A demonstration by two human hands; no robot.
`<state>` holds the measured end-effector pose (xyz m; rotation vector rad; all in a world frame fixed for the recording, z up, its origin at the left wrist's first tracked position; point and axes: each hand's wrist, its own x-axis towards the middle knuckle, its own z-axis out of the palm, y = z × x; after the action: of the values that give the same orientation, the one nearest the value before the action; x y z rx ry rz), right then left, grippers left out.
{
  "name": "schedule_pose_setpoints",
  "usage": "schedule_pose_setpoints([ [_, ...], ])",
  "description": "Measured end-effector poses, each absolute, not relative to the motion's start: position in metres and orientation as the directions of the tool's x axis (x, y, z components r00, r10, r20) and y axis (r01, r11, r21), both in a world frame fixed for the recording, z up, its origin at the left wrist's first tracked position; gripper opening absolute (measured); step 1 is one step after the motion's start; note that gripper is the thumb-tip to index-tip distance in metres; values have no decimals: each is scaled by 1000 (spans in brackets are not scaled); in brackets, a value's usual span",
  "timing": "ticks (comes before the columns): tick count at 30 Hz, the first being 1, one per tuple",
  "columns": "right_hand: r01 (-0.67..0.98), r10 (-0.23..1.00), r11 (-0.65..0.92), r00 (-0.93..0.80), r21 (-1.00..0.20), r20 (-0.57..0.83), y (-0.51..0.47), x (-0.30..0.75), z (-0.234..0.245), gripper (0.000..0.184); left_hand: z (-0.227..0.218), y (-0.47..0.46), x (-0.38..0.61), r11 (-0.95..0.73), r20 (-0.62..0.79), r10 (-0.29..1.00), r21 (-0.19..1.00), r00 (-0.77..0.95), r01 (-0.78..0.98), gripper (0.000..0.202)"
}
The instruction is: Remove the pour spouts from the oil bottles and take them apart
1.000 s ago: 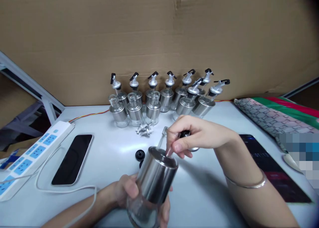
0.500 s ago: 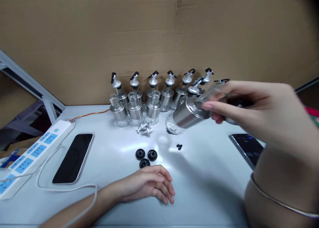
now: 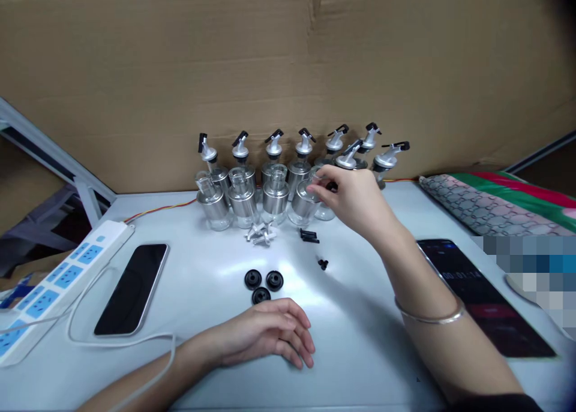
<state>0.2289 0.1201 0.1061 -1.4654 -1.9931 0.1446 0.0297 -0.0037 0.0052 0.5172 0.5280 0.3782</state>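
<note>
My right hand (image 3: pixel 353 196) reaches to the back of the white table (image 3: pixel 360 316), its fingers pinched round the glass neck of a steel-sleeved bottle (image 3: pixel 303 205) standing upright at the right end of the front row. My left hand (image 3: pixel 270 334) rests palm down on the table near me, fingers loosely curled and holding nothing. Three black round caps (image 3: pixel 263 283) lie just beyond its fingertips. Small black parts (image 3: pixel 309 236) and another black bit (image 3: pixel 323 264) lie between the caps and the bottle. Several silver spout pieces (image 3: pixel 260 233) sit in front of the bottles.
Behind stand several finished bottles with black-tipped pourers (image 3: pixel 274 145) against a cardboard wall. A dark phone (image 3: pixel 132 286) and a white-blue power strip (image 3: pixel 58 280) with its cable lie at left. Another phone (image 3: pixel 481 292) and patterned cloth (image 3: pixel 490 205) are at right.
My right hand carried the bottle from my left hand to the back and set it upright in the front row. My left hand let go and settled flat on the table.
</note>
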Motion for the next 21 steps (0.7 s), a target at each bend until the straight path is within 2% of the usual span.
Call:
schedule_pose_setpoints([
  [11,889,903,298,-144,-349,405,133,221,96,6,7,-4,31,806,-382,465,555,799,-204,16],
  [16,902,916,241,-89,-357,391,136,224,95,18,7,-3,31,805,-382,466,557,798,-203,17],
  [18,895,905,248,-77,-370,418,134,225,99,22,8,-3,31,803,-382,466,560,798,-201,17],
  [21,844,846,331,-67,-423,529,121,222,111,18,8,-3,31,801,-381,465,566,799,-197,17],
])
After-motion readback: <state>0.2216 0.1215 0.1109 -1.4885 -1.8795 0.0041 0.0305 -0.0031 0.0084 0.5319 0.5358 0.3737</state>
